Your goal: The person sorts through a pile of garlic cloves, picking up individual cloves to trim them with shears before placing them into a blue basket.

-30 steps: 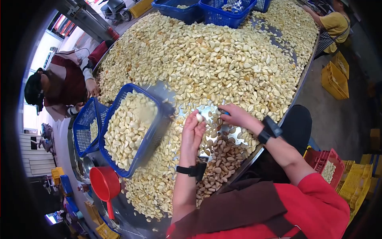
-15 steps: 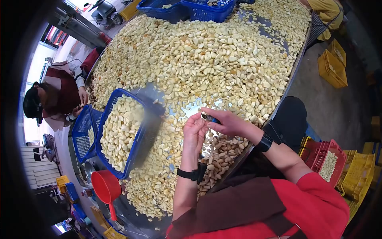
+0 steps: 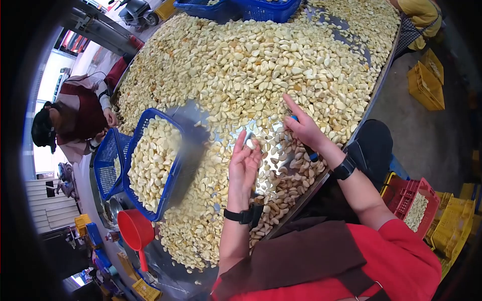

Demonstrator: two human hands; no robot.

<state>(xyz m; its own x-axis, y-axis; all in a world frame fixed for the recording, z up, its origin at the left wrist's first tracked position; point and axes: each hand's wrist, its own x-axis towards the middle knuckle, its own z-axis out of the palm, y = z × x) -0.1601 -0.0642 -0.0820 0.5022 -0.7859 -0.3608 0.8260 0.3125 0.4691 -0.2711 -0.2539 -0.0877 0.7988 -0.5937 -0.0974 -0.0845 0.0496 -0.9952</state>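
My left hand (image 3: 244,168) is turned palm up over the table, a white clove-shaped piece (image 3: 250,144) held at its fingertips. To its right, my right hand (image 3: 306,131) grips a slim tool (image 3: 312,153) with a black and blue handle, which looks like a small knife. Its index finger points forward and its blade is hidden. Beneath both hands, the bare metal tabletop (image 3: 273,159) shows among scattered pieces. Brownish pieces (image 3: 286,188) lie near the table edge, close to my right wrist. A large heap of pale pieces (image 3: 261,65) spreads beyond my hands.
Left of my hands, a blue basket (image 3: 164,200) full of pale pieces stands beside another blue basket (image 3: 104,168). A red dipper (image 3: 135,228) lies nearer. Across the table a co-worker (image 3: 83,113) works; another person (image 3: 422,22) is at far right. Red crate (image 3: 399,198) stands right.
My hands were together over the metal patch; now they are apart. My right hand has moved right and away with the tool, its index finger stretched out. The left has opened somewhat, showing the white piece.
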